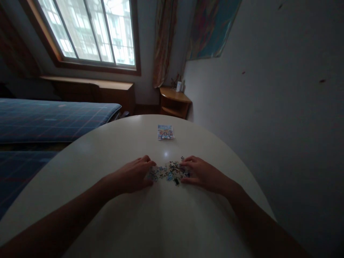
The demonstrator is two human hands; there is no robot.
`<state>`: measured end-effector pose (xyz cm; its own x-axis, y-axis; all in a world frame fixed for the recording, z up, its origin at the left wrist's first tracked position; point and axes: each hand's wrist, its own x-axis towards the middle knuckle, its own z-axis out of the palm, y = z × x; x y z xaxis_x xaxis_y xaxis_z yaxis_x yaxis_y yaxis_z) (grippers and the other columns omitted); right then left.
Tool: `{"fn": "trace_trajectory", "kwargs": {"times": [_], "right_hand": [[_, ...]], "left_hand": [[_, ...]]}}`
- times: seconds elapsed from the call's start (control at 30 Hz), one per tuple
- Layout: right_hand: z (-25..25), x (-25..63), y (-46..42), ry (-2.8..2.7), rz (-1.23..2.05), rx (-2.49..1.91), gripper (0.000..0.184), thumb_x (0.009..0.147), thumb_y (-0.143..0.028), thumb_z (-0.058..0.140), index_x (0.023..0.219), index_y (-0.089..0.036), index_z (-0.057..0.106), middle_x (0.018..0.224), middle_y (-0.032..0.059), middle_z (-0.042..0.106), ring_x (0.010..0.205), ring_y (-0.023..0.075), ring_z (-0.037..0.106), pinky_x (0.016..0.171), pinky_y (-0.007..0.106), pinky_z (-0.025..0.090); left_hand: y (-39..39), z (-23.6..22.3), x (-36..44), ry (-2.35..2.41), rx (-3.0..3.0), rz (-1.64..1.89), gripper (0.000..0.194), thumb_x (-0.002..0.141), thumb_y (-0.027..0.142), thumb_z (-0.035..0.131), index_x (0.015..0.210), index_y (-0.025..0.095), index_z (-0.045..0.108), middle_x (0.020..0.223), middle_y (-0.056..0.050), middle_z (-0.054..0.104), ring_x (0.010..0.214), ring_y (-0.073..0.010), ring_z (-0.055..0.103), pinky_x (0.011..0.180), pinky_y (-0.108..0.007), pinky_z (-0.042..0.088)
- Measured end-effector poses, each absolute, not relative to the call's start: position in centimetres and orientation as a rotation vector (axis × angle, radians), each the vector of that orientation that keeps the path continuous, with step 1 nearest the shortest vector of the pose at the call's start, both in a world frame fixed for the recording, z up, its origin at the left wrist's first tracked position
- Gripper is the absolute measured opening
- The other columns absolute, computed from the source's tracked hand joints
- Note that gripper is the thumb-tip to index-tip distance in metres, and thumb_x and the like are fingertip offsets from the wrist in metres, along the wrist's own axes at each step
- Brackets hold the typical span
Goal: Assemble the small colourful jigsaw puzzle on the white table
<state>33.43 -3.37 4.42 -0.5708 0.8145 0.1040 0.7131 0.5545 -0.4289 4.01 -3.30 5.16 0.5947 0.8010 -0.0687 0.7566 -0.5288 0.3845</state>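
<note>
A small heap of loose jigsaw pieces lies on the round white table. My left hand rests palm down at the heap's left side, fingers curved against the pieces. My right hand lies at the heap's right side, fingers bent and touching the pieces. The two hands cup the heap from both sides. Neither hand has lifted a piece that I can make out. A small colourful picture card lies flat farther back on the table.
A bed with a blue checked cover stands left of the table. A wooden corner shelf with small items sits at the back by the curtain. A window is behind. A bare wall runs along the right.
</note>
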Motion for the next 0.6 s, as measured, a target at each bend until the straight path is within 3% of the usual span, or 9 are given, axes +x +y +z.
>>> {"fn": "trace_trajectory", "kwargs": {"times": [0.13, 0.3, 0.47, 0.53, 0.6], "right_hand": [[4.0, 31.5, -3.6, -2.451, 0.55, -1.187, 0.023, 0.087, -0.028, 0.068, 0.108, -0.023, 0.072, 0.103, 0.0078, 0.068, 0.091, 0.0201, 0.066, 0.085, 0.035, 0.052], [3.1, 30.2, -3.5, -2.283, 0.654, -1.196, 0.009, 0.084, -0.019, 0.067, 0.091, -0.02, 0.073, 0.087, 0.0041, 0.072, 0.075, 0.0159, 0.066, 0.073, 0.029, 0.052], [2.5, 30.1, -3.0, -2.115, 0.715, -1.204, 0.019, 0.093, -0.03, 0.056, 0.101, -0.022, 0.072, 0.096, 0.0048, 0.075, 0.079, 0.0168, 0.069, 0.072, 0.03, 0.055], [2.5, 30.3, -3.0, -2.166, 0.616, -1.189, 0.027, 0.091, -0.038, 0.061, 0.112, -0.022, 0.069, 0.111, 0.0084, 0.072, 0.097, 0.0215, 0.068, 0.086, 0.038, 0.054], [2.5, 30.5, -3.2, -2.272, 0.498, -1.195, 0.056, 0.082, -0.051, 0.07, 0.128, -0.021, 0.061, 0.134, 0.0144, 0.061, 0.124, 0.0297, 0.055, 0.103, 0.05, 0.044]], "left_hand": [[-3.4, 4.7, 4.7, 1.23, 2.401, 0.226, 0.031, 0.078, 0.021, 0.061, 0.109, 0.022, 0.067, 0.105, -0.007, 0.065, 0.086, -0.0211, 0.065, 0.08, -0.032, 0.05], [-3.5, 4.7, 6.2, 1.314, 2.399, 0.223, 0.026, 0.08, 0.017, 0.06, 0.105, 0.02, 0.067, 0.106, -0.008, 0.067, 0.084, -0.0211, 0.066, 0.079, -0.032, 0.05], [-3.5, 4.8, 6.9, 1.279, 2.502, 0.258, 0.038, 0.077, 0.005, 0.053, 0.11, 0.02, 0.065, 0.108, -0.009, 0.068, 0.099, -0.0254, 0.065, 0.089, -0.037, 0.049], [-3.4, 4.7, 6.7, 1.198, 2.508, 0.297, 0.037, 0.077, 0.005, 0.052, 0.108, 0.021, 0.065, 0.105, -0.007, 0.068, 0.098, -0.0237, 0.065, 0.088, -0.035, 0.049], [-3.1, 4.6, 6.2, 1.114, 2.489, 0.337, 0.034, 0.079, 0.007, 0.053, 0.107, 0.022, 0.064, 0.106, -0.006, 0.068, 0.097, -0.0217, 0.064, 0.087, -0.033, 0.049]]}}
